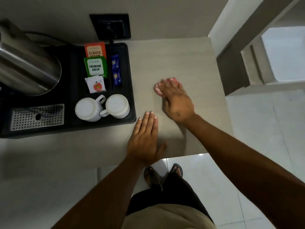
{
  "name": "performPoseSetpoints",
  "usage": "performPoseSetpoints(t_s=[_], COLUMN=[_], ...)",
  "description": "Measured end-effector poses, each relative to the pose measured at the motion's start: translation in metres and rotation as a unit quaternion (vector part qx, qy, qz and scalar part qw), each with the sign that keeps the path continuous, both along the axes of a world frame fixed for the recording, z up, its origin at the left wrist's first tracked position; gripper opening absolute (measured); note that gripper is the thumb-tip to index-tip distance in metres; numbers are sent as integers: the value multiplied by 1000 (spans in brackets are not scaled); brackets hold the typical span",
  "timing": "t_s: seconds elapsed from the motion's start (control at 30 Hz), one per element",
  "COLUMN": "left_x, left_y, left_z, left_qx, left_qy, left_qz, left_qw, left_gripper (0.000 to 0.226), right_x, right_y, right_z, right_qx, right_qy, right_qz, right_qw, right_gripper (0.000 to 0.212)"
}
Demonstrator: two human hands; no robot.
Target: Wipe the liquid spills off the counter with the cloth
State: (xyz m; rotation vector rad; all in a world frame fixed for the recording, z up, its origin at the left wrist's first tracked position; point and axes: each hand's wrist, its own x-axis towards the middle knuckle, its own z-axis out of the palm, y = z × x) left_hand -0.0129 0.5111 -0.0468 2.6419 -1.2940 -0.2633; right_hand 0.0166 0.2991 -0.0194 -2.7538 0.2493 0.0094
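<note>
**Right hand pressing a pink cloth on the counter, left hand laid flat**

At the bottom of the frame are the person's dark trousers and two feet in sandals [163, 172] on a pale tiled floor [247, 146].

Just above them, near the lower centre, the left hand [145, 138] lies palm down on the beige counter [173, 63], fingers straight and together, thumb out to the side. It holds nothing.

A little farther up and to the right, the right hand [176, 100] presses down on a pink cloth [158, 90], its fingers spread over it. Only the edges of the cloth show, at the fingertips and along the hand's left side. The hand is blurred. The cloth sits in the middle of the frame, on bare counter right of the tray. No liquid can be made out on the surface.

On the left side of the frame is a black tray [130, 80]. Two white cups [102, 108] stand upside down at its near right corner, and a perforated metal grid [38, 117] lies at the near left. Beyond the cups are tea packets [95, 63] and blue sachets [115, 70]. A steel kettle [28, 63] fills the upper left. On the wall behind, at the top centre, is a black socket [110, 26].
</note>
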Motion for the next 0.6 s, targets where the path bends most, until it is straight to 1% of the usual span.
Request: performPoseSetpoints(t_s=[0.07,0.13,0.2,0.27,0.3,0.37,0.43,0.47,0.53,0.6], left_x=[1,2,2,1,1,0,1,1,2,2], left_y=[-2,-2,-2,-2,-2,-1,-2,-2,-1,-1], left_z=[2,5,5,5,5,5,5,5,3,2], left_qx=[4,11,6,-7,-2,12,15,10,4,10], left_qy=[4,11,20,24,27,25,25,27,27,22], left_qz=[0,-1,-3,0,3,7,6,5,7,7], left_qw=[1000,1000,1000,1000,1000,1000,1000,1000,1000,1000], left_gripper=[92,92,92,92,92,93,93,93,93,93], right_x=[1,21,51,83,98,120,131,131,118,88], right_y=[-34,-74,-106,-120,-118,-96,-57,-37,-2,13], right_z=[2,7,12,13,13,13,17,19,17,12], right_qx=[-10,-21,-1,17,21,26,39,44,24,4], right_qy=[-9,-28,-43,-38,-28,-24,-43,-45,-34,-26], right_qz=[-55,-127,-208,-258,-261,-209,-104,-58,11,58], right_qw=[998,991,977,965,965,977,993,996,999,998], right_gripper=[51,37,28,30,32,33,32,36,43,50])
